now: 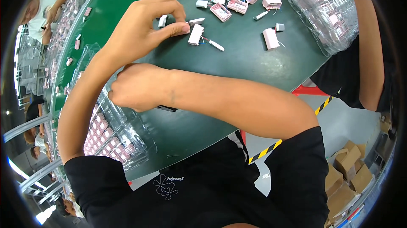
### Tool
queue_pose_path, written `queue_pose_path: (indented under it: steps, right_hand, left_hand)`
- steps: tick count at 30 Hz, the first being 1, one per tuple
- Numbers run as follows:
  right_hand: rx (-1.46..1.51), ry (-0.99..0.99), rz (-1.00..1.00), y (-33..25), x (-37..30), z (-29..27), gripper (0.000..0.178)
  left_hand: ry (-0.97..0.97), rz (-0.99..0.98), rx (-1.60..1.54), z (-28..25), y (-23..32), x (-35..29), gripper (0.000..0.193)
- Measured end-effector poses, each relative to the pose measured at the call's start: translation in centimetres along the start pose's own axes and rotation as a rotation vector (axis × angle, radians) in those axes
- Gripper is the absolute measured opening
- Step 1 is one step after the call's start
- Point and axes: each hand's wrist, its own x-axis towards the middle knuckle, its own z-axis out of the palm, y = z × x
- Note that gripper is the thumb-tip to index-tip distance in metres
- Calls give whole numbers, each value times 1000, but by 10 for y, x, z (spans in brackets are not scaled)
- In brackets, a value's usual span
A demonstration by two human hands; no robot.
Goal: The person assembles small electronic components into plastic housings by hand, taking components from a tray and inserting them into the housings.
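Left hand [154, 18] arches, thumb extended; right hand [137, 87] curls nearby.

We see a smooth, faintly glossy worktop [246, 58], pink plastic casings [196, 35], a shiny clear plastic tray [316, 37] far right and matt cardboard boxes [360, 180].

A black short-sleeved shirt [229, 194] spans six o'clock, sleeves ending at eight and four, with a white outline emblem [165, 187] toward seven. Dark legwear [207, 156] bears a pale stripe [238, 141] toward five. Left hand [146, 21] and right hand [137, 87] are bare.
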Motion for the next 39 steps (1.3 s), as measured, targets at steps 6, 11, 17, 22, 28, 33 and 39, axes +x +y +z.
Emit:
queue_pose_path:
  steps: [6,11,17,22,28,33,39]
  right_hand:
    - [-1,35,16,0,0,-1,8]
    - [21,13,15,1,-1,-1,8]
    - [13,30,1,0,0,-1,8]
    - [13,41,13,1,-1,1,7]
    - [23,23,21,2,-1,-1,7]
    - [17,20,-6,0,5,1,8]
    - [13,26,4,1,2,-2,9]
  left_hand:
    - [13,-114,-176,6,5,4,25]
    - [23,-196,-383,8,1,6,19]
    - [32,-356,-562,3,1,5,17]
    - [103,-373,-645,6,1,5,17]
    - [44,-212,-367,3,-5,17,23]
    - [292,645,-553,8,-25,72,16]
    - [4,184,-38,4,-13,107,17]
